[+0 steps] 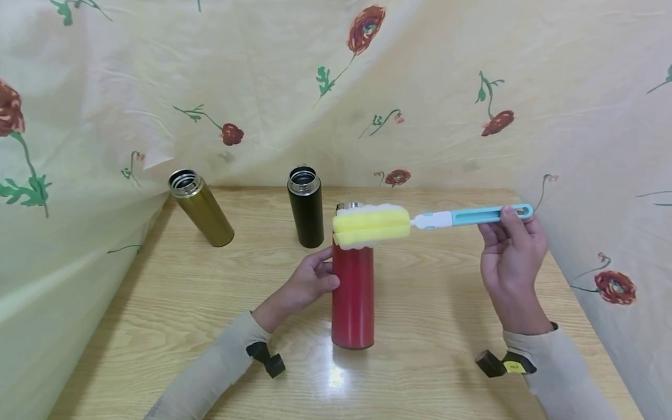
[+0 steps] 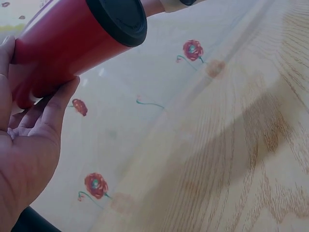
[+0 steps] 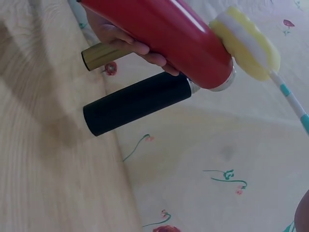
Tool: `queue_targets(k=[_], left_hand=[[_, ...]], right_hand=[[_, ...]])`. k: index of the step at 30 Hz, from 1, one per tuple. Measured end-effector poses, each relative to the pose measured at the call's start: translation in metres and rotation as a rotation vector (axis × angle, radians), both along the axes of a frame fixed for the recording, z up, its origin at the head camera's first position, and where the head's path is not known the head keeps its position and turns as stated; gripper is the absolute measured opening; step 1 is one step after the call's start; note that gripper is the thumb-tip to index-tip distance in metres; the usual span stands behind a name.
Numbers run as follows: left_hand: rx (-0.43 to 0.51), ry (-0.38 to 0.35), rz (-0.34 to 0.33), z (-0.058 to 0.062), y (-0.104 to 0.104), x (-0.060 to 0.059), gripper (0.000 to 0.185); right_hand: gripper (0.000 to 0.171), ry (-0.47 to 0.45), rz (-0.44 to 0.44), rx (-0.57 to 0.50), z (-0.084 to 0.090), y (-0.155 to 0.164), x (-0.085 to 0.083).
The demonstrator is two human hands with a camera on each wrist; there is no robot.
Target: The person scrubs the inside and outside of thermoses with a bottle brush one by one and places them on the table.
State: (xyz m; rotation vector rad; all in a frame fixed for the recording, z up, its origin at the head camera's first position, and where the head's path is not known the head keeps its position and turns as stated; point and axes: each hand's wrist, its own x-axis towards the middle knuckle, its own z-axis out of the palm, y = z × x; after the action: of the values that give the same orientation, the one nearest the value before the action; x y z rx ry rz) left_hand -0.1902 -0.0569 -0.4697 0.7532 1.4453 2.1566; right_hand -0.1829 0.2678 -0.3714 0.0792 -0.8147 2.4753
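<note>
My left hand (image 1: 310, 283) grips a red thermos bottle (image 1: 353, 297) around its side, fingers behind and thumb toward me. The black base (image 2: 123, 21) of the bottle shows from below in the left wrist view, raised off the table. In my right hand (image 1: 514, 262) is a bottle brush, pinched near the loop end of its light blue handle (image 1: 478, 216). Its yellow and white sponge head (image 1: 371, 226) lies sideways across the bottle's top and covers much of the metal neck in the head view. The right wrist view shows the sponge beside the bottle's mouth end.
A black thermos bottle (image 1: 307, 213) stands lidless behind the red one, and a gold one (image 1: 205, 210) stands at the back left. Beneath them is a wood-grain table (image 1: 420, 361). Flowered cloth (image 1: 294, 76) hangs at the back and both sides.
</note>
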Motion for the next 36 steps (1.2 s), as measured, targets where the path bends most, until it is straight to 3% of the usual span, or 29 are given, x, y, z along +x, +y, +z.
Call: queue_targets(k=[15, 23, 31, 36], left_hand=[[-0.027, -0.044, 0.080, 0.003, 0.004, -0.003, 0.114], [0.023, -0.074, 0.066, 0.003, 0.008, -0.002, 0.116], [-0.061, -0.016, 0.041, -0.001, 0.007, 0.001, 0.104], [-0.032, -0.006, 0.039, -0.001, 0.009, 0.002, 0.099]], right_hand=[[0.008, -0.084, 0.027, -0.015, -0.027, 0.009, 0.029], [0.008, -0.130, 0.030, -0.029, -0.036, 0.013, 0.037], [0.006, -0.110, 0.039, -0.025, -0.037, 0.014, 0.036], [0.007, -0.122, 0.030, -0.024, -0.038, 0.014, 0.036]])
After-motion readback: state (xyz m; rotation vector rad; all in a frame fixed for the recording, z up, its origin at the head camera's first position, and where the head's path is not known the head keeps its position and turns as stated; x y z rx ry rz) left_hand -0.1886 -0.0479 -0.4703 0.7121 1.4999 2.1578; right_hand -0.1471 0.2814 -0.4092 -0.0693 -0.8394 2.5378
